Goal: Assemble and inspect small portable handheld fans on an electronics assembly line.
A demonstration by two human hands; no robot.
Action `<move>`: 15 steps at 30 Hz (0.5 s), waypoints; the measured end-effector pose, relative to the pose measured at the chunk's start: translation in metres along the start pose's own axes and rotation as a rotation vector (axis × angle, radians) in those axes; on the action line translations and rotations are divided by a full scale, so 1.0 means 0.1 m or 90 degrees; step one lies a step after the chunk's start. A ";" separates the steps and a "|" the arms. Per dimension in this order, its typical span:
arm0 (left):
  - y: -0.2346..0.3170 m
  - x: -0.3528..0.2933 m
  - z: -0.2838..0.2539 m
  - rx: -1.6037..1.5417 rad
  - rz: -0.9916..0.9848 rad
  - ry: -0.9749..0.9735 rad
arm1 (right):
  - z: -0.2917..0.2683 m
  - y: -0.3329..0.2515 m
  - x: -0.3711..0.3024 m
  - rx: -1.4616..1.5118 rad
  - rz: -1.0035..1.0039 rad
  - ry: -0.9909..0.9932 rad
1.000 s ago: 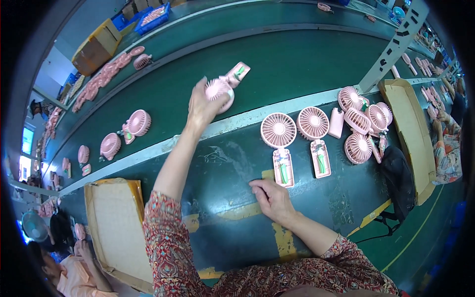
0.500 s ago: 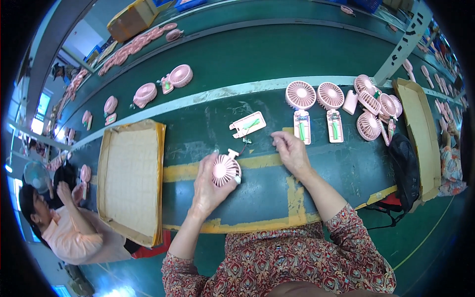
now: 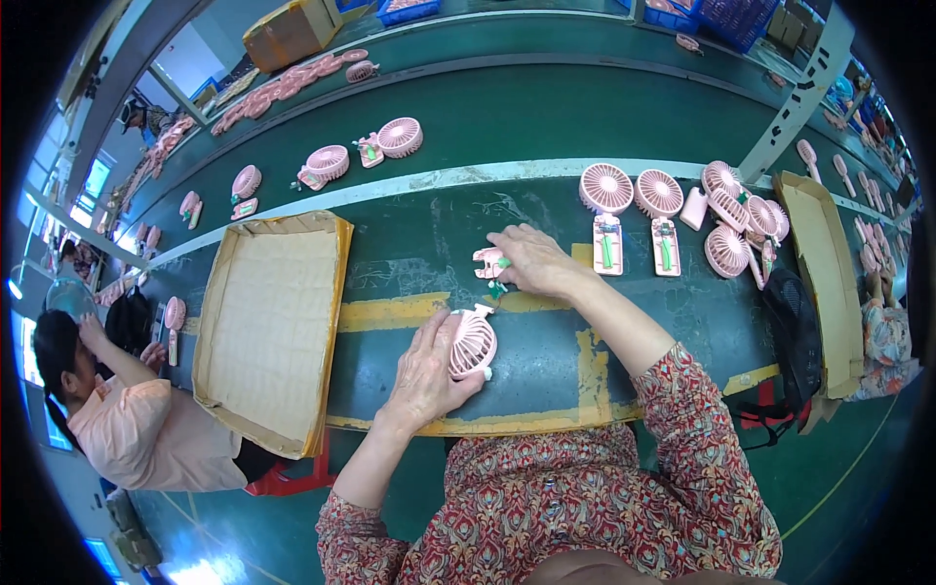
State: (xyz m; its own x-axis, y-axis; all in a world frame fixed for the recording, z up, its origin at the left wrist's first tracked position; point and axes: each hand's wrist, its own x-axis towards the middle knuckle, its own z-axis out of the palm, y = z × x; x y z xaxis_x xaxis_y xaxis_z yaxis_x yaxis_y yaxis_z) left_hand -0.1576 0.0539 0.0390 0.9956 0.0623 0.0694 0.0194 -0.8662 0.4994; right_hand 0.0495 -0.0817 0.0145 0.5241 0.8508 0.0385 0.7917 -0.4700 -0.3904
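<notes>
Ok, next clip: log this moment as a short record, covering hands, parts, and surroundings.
Left hand: gripping a pink fan head
Right hand: fingers over a pink handle part, partly covering it
Fan head position: nearer the wearer than the handle part
To the right: two fans with open handles, then a pile of fans
To the left: shallow cardboard tray
Beyond the pale rail: more pink fans on a green surface

The dark green table (image 3: 536,375), marked with worn yellow bands (image 3: 395,312), bears pink fans (image 3: 605,188).
</notes>
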 end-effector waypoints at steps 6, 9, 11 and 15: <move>-0.10 -0.11 -0.10 -0.090 -0.158 0.041 | -0.06 -0.09 -0.19 0.116 0.126 -0.042; -0.13 -0.10 -0.15 -0.072 -0.117 0.040 | -0.08 -0.10 -0.35 0.165 0.171 -0.008; -0.14 -0.06 -0.21 -0.123 -0.157 0.040 | -0.11 -0.07 -0.46 0.539 0.278 -0.111; -0.37 0.07 -0.23 -0.588 -0.164 0.169 | -0.05 -0.12 -0.70 0.790 0.273 -0.110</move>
State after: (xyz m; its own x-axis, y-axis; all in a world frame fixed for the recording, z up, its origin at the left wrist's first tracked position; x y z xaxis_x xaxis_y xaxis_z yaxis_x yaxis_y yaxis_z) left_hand -0.1529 0.0977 0.0407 0.9162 0.4008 -0.0005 0.0409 -0.0923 0.9949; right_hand 0.0049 -0.1369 0.0206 0.5391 0.7524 -0.3785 -0.2852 -0.2598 -0.9226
